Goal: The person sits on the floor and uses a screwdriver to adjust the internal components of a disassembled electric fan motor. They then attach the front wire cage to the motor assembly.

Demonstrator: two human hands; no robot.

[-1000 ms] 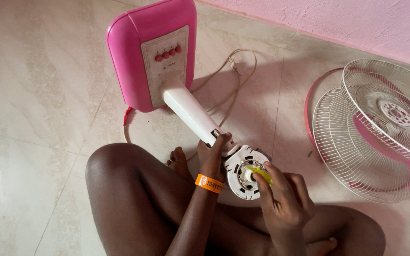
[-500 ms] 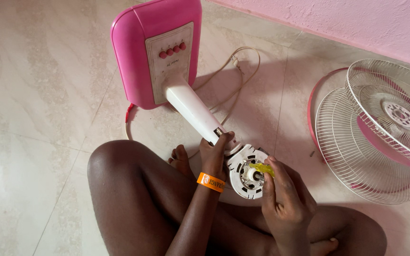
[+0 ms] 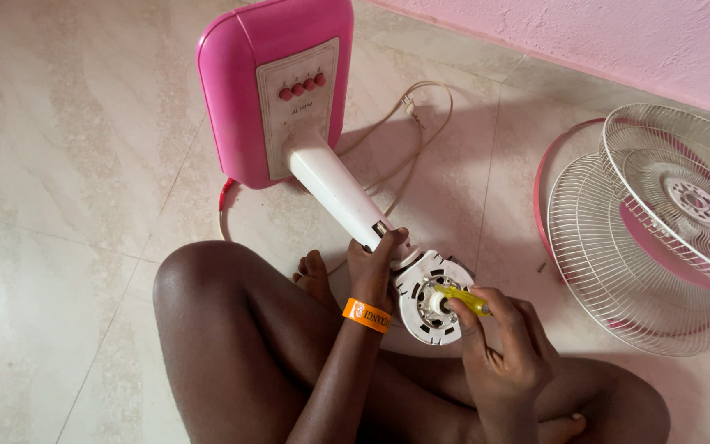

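While person sits cross-legged – beige tiled floor [image 3: 67, 164], pink wall [image 3: 618, 33].

Motor housing [image 3: 427, 300]: white, round, slotted face turned up, with central shaft; tilted at the end of the stem, above the seated person's legs.
Stem [image 3: 337, 191]: white neck, slanting from the pink base [image 3: 269, 82] down to the housing.
Screwdriver [image 3: 462, 300]: yellow handle, tip at the housing centre.

White fan grilles [image 3: 651, 238] (beside wall)
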